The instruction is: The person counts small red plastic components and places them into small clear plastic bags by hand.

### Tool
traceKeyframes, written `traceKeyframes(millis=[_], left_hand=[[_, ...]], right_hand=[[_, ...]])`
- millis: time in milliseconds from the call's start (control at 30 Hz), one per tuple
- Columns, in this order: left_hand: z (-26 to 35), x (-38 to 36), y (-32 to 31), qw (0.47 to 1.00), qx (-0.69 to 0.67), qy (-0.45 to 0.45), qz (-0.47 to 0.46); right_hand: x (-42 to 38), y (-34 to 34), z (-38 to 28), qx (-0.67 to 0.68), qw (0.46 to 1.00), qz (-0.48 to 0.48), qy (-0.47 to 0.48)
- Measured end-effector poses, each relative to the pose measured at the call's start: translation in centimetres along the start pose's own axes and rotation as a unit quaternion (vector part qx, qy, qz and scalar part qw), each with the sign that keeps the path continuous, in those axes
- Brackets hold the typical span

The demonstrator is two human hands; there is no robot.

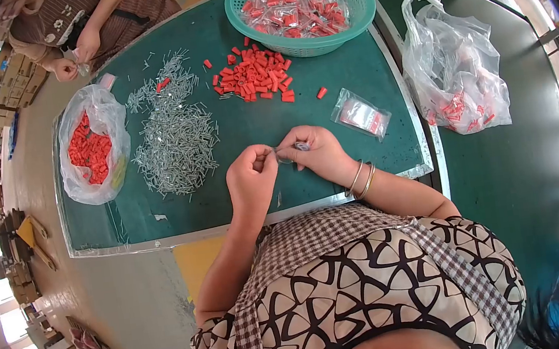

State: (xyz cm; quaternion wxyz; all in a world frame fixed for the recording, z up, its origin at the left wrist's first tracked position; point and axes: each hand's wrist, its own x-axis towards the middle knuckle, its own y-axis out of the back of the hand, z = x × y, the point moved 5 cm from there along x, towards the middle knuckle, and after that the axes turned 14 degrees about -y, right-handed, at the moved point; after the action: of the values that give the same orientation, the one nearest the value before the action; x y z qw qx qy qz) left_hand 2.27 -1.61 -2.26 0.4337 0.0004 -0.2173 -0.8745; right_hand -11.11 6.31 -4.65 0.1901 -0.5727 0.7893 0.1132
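Note:
My left hand (pixel 252 178) and my right hand (pixel 319 154) meet over the front middle of the green table. Both are closed, fingertips pinching what looks like a small clear plastic bag (pixel 287 162); its contents are hard to make out. Something small and greyish shows at my right fingers. Left of my hands spreads a heap of silver screws (pixel 176 156). Beyond them lies a pile of red plastic plugs (pixel 253 74), with a single red plug (pixel 322 92) apart on the right. A filled clear packet (pixel 361 114) with red pieces lies beyond my right wrist.
A teal basket (pixel 319 45) of filled packets stands at the back. At the left edge sits a plastic bag (pixel 116 125) of red plugs. Another plastic bag (pixel 449 49) rests on the surface to the right. Across the table, a person (pixel 77 32) handles something small.

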Motion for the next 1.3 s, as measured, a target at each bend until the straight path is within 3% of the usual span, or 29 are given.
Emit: traceKeyframes(millis=[133, 233, 333, 433, 600, 867, 1000, 1300], left_hand=[[0.4, 0.1, 0.1, 1.0, 0.019, 0.009, 0.013], [0.1, 0.1, 0.6, 0.999, -0.014, 0.038, 0.03], [0.0, 0.0, 0.7, 0.998, -0.029, 0.045, 0.035], [0.3, 0.1, 0.5, 0.998, -0.032, 0.043, 0.022], [0.1, -0.1, 0.2, 0.999, 0.018, 0.027, 0.0], [1.6, 0.1, 0.2, 0.984, 0.122, -0.126, 0.021], [3.1, 0.1, 0.3, 0.933, 0.154, -0.325, -0.026], [4.4, 0.8, 0.4, 0.856, 0.279, -0.412, -0.142]], right_hand=[[-0.3, 0.0, -0.7, 0.004, 0.998, 0.043, 0.04], [-2.2, 0.7, -3.3, -0.161, 0.932, 0.231, 0.231], [-3.2, 0.2, -3.5, -0.199, 0.911, 0.196, 0.303], [-2.9, -0.6, -2.6, -0.178, 0.944, 0.161, 0.227], [-2.7, -0.7, -2.5, -0.191, 0.934, 0.192, 0.234], [-2.5, -0.4, -2.9, -0.252, 0.894, 0.258, 0.267], [-2.4, 0.0, -3.0, -0.231, 0.917, 0.232, 0.228], [-2.3, -0.1, -2.7, -0.188, 0.961, 0.137, 0.151]])
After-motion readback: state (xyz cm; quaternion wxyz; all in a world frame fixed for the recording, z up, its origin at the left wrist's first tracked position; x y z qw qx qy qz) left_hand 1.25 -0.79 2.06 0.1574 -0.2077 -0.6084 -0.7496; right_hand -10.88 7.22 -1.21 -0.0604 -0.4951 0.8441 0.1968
